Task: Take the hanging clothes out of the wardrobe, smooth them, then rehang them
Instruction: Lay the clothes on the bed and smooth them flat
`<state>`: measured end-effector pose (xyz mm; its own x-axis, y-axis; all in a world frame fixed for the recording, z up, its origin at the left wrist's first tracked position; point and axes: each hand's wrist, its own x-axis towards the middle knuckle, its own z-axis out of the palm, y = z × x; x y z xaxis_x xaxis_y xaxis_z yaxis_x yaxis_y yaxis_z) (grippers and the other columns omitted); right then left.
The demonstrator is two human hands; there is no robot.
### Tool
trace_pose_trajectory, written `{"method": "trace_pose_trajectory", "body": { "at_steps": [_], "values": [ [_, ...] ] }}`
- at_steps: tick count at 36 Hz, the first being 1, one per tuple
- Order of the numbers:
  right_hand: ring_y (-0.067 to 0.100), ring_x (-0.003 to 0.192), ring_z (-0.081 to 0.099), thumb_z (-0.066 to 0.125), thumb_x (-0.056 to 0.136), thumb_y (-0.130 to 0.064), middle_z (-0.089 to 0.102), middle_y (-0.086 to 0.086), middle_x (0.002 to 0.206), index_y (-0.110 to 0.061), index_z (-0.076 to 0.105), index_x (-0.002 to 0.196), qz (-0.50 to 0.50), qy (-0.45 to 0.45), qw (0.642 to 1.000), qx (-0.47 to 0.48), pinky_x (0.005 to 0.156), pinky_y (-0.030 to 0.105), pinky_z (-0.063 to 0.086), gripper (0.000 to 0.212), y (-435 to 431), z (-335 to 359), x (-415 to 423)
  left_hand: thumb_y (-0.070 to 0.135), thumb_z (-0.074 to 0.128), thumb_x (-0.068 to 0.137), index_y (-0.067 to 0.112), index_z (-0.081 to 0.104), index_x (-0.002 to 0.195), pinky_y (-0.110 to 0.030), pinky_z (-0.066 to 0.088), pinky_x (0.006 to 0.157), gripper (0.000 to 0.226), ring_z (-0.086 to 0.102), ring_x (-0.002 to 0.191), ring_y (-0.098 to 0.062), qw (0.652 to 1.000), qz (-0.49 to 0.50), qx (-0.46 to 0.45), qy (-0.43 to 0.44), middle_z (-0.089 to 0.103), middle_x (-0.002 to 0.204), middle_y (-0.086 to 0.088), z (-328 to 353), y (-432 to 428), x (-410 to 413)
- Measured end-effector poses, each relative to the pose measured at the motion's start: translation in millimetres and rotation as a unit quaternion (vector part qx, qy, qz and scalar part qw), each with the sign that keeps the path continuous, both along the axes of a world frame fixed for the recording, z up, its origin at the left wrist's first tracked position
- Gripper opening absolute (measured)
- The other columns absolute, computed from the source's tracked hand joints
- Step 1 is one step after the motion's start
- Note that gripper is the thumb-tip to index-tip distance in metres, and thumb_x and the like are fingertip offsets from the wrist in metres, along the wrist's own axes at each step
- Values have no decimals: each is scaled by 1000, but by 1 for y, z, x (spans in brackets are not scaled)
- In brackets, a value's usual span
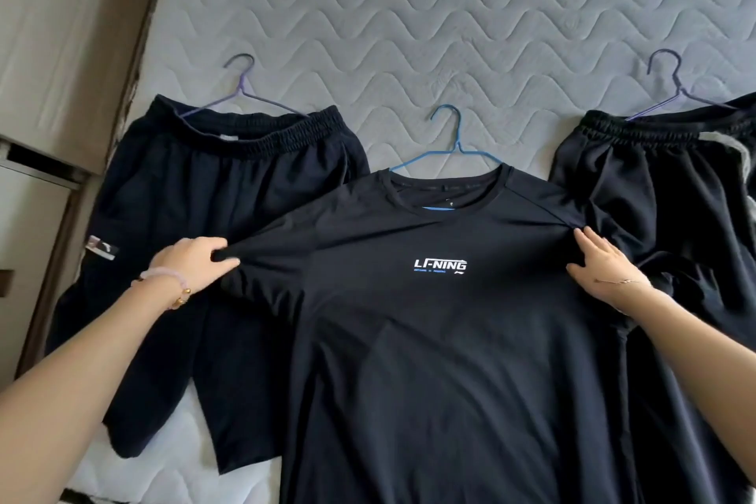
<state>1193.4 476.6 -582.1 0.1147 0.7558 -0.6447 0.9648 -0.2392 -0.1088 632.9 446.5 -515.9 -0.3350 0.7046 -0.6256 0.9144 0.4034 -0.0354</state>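
Two bare forearms reach in from the lower corners of the frame over a black T-shirt (429, 340) spread front-up across the middle of a quilted grey mattress (409, 12), its collar threaded on a blue hanger (450, 143). The left hand (192, 262), bracelets at the wrist, pinches a bunch of sleeve fabric between thumb and curled fingers at centre left. At centre right, the right hand (605, 266) lies with fingers fairly straight along the opposite sleeve seam; whether it grips the cloth or only presses it cannot be told. The chest is drawn taut between them. Dark shorts (204, 196) on a purple hanger (245, 94) lie at left, partly under the shirt, and a second dark pair (654, 184) on its own hanger (675, 86) lies at right. The risk, by the look of it, is in the sideways pull: too hard, and the thin fabric could slide off a hanger shoulder or skew the collar, while the overlapping sleeves could drag and rumple the shorts beneath.
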Motion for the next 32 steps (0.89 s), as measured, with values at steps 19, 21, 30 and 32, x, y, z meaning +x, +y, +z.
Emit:
{"method": "trace_pose_trajectory", "body": {
  "at_steps": [19,21,30,32],
  "values": [
    [30,134,38,51,89,-17,43,11,145,-11,35,143,-34,54,993,100,107,43,35,57,-72,23,-14,29,46,96,15,50,113,-38,43,69,22,60,94,-38,982,-8,137,131,63,108,-16,23,-21,18],
    [29,134,37,50,89,-18,41,10,146,-12,34,143,-44,47,993,95,107,43,36,57,-77,29,-8,24,48,94,14,49,120,-42,45,77,27,56,104,-36,984,-20,131,117,58,119,-13,19,-25,27],
    [26,122,52,52,88,-13,55,7,133,-15,44,137,-154,84,972,158,101,36,41,50,-140,81,35,22,47,92,23,55,110,-36,51,73,20,59,99,-21,986,-50,134,-83,62,111,5,-15,-87,142],
    [24,112,59,54,87,-13,62,6,124,-16,47,134,-212,94,961,153,97,35,44,48,-163,85,52,23,48,90,30,55,99,-37,53,77,13,61,92,-17,982,-34,105,-151,65,104,9,-24,-109,180]
  ]
}}
